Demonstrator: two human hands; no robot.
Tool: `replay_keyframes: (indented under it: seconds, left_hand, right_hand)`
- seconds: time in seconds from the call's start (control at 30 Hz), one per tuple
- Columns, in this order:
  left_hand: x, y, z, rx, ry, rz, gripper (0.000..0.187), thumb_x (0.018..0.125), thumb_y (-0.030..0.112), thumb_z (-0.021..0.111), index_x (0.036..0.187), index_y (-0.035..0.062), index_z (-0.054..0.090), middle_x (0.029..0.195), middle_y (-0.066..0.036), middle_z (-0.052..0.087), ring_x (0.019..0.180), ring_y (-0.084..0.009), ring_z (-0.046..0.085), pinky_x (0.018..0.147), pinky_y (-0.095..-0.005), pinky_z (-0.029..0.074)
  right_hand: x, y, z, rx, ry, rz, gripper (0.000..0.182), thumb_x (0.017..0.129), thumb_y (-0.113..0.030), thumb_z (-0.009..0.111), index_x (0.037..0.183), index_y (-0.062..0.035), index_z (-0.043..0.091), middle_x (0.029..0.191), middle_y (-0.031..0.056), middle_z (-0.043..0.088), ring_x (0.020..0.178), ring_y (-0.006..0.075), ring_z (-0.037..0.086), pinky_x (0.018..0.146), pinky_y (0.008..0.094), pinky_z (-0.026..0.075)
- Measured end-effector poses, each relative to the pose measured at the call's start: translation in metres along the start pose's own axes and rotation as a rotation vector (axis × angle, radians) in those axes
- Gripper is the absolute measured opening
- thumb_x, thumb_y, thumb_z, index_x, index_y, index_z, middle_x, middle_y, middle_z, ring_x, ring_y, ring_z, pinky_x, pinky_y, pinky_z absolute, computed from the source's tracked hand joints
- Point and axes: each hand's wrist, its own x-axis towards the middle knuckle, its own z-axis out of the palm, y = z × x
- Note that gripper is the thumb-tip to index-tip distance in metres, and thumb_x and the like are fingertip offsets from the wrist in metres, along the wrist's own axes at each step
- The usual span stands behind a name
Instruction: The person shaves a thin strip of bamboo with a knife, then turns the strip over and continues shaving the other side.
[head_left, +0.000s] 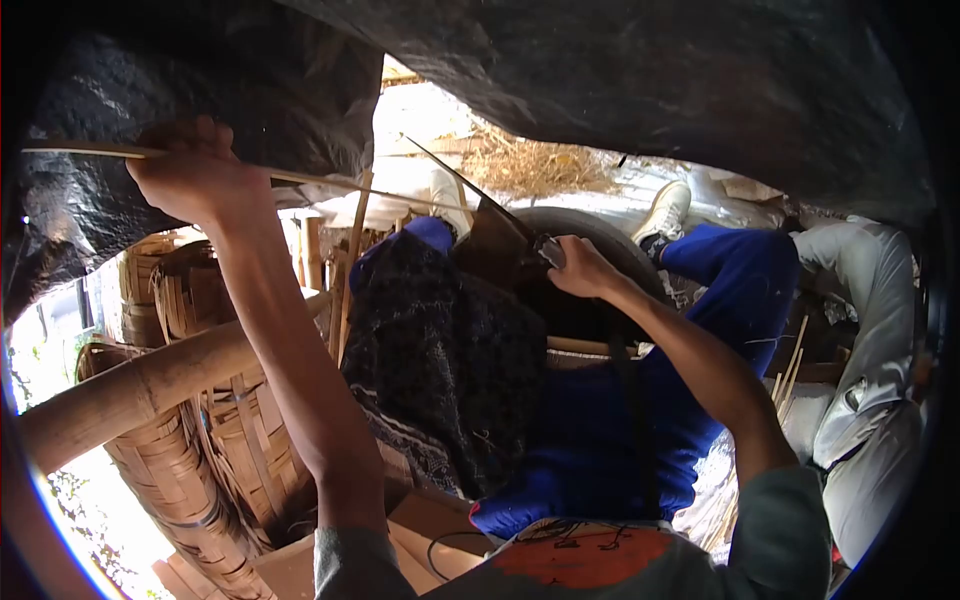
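Note:
My left hand, raised at the upper left, is closed around a long thin bamboo strip. The strip runs past the hand on both sides and slopes down toward the middle of the view. In my right hand is the handle of a knife. Its long dark blade points up and left, and the strip's far end overlaps it in this view. A dark patterned cloth drapes over my left thigh. Between my legs, below the knife, sits a round dark object like a tyre, partly hidden by my right hand.
Black plastic sheeting hangs low across the top. A thick bamboo pole crosses the left side, with woven bamboo baskets around it. Shavings lie piled ahead. At the right sits another person in grey trousers.

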Motion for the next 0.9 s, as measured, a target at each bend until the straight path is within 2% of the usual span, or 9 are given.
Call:
replay_keyframes:
  seconds: [0.1, 0.17, 0.27, 0.37, 0.4, 0.57, 0.77, 0.8, 0.9]
  left_hand:
    - [0.001, 0.002, -0.018, -0.07, -0.157, -0.092, 0.032, 0.087, 0.022, 0.033, 0.056, 0.014, 0.031, 0.048, 0.0, 0.025, 0.042, -0.0099, 0.023, 0.041, -0.0249, 0.022]
    - [0.008, 0.001, -0.03, -0.308, -0.523, -0.184, 0.038, 0.089, 0.024, 0.033, 0.053, 0.0143, 0.031, 0.046, 0.001, 0.023, 0.042, -0.0101, 0.021, 0.042, -0.0254, 0.021]
    - [0.015, 0.003, -0.041, -0.509, -0.637, -0.368, 0.047, 0.091, 0.037, 0.035, 0.051, 0.0138, 0.03, 0.043, 0.001, 0.022, 0.042, -0.0101, 0.019, 0.042, -0.0254, 0.019]
    - [-0.005, 0.013, -0.035, -0.436, -0.563, -0.146, 0.054, 0.09, 0.051, 0.032, 0.05, 0.015, 0.03, 0.046, 0.002, 0.024, 0.044, -0.0092, 0.021, 0.045, -0.0244, 0.019]
    - [-0.008, 0.014, -0.03, -0.436, -0.496, -0.075, 0.065, 0.086, 0.068, 0.024, 0.05, 0.0141, 0.028, 0.043, 0.001, 0.024, 0.041, -0.01, 0.019, 0.043, -0.0247, 0.018]
    - [-0.015, 0.022, -0.032, 0.029, -0.545, 0.185, 0.064, 0.09, 0.065, 0.025, 0.049, 0.0151, 0.025, 0.044, 0.002, 0.022, 0.042, -0.01, 0.022, 0.045, -0.0243, 0.019]
    - [-0.027, 0.029, -0.035, -0.117, -0.661, -0.192, 0.055, 0.095, 0.038, 0.036, 0.048, 0.0155, 0.019, 0.043, 0.004, 0.017, 0.042, -0.008, 0.016, 0.047, -0.0259, 0.018]
    - [-0.028, 0.033, -0.035, -0.148, -0.62, -0.221, 0.05, 0.092, 0.027, 0.041, 0.048, 0.0152, 0.019, 0.043, 0.004, 0.017, 0.043, -0.008, 0.014, 0.047, -0.0262, 0.017]
    - [-0.029, 0.054, -0.036, -0.134, -0.627, -0.172, 0.05, 0.091, 0.024, 0.044, 0.048, 0.0155, 0.02, 0.043, 0.004, 0.017, 0.042, -0.0078, 0.014, 0.046, -0.0264, 0.017]
  right_hand:
    - [0.003, -0.021, -0.009, 0.126, 0.092, -0.131, 0.017, 0.07, -0.01, 0.057, 0.079, 0.0033, 0.053, 0.065, 0.02, 0.056, 0.066, 0.0314, 0.06, 0.06, 0.0422, 0.044]
    - [-0.012, -0.056, -0.024, 0.162, 0.054, -0.079, 0.015, 0.07, -0.01, 0.056, 0.076, 0.0028, 0.05, 0.059, 0.0153, 0.051, 0.059, 0.0259, 0.055, 0.057, 0.0403, 0.042]
    - [-0.035, -0.082, -0.028, 0.375, -0.081, 0.157, 0.014, 0.069, -0.01, 0.055, 0.072, 0.0007, 0.047, 0.057, 0.0105, 0.048, 0.055, 0.0216, 0.049, 0.055, 0.039, 0.04]
    - [-0.05, -0.086, -0.02, 0.354, -0.02, 0.084, 0.013, 0.069, -0.01, 0.056, 0.071, -0.0003, 0.046, 0.056, 0.0082, 0.045, 0.053, 0.0197, 0.047, 0.054, 0.0383, 0.038]
    - [-0.055, -0.085, -0.018, 0.336, 0.008, 0.054, 0.013, 0.069, -0.009, 0.056, 0.07, -0.0005, 0.046, 0.055, 0.0073, 0.043, 0.051, 0.0193, 0.045, 0.053, 0.0379, 0.038]
    - [-0.08, -0.091, -0.023, 0.306, 0.004, 0.074, 0.015, 0.069, -0.01, 0.057, 0.071, 0.0002, 0.046, 0.056, 0.0084, 0.045, 0.053, 0.0195, 0.048, 0.054, 0.0382, 0.039]
    - [-0.097, -0.102, -0.03, 0.32, -0.015, 0.155, 0.017, 0.069, -0.011, 0.058, 0.073, 0.002, 0.047, 0.059, 0.011, 0.05, 0.054, 0.0214, 0.052, 0.055, 0.0386, 0.042]
    - [-0.1, -0.102, -0.031, 0.306, 0.013, 0.111, 0.018, 0.069, -0.011, 0.058, 0.073, 0.0023, 0.047, 0.058, 0.0112, 0.049, 0.054, 0.0222, 0.051, 0.055, 0.0386, 0.042]
    - [-0.107, -0.112, -0.036, 0.261, 0.045, 0.05, 0.018, 0.069, -0.012, 0.058, 0.073, 0.0027, 0.047, 0.058, 0.0113, 0.049, 0.053, 0.0237, 0.051, 0.055, 0.0387, 0.043]
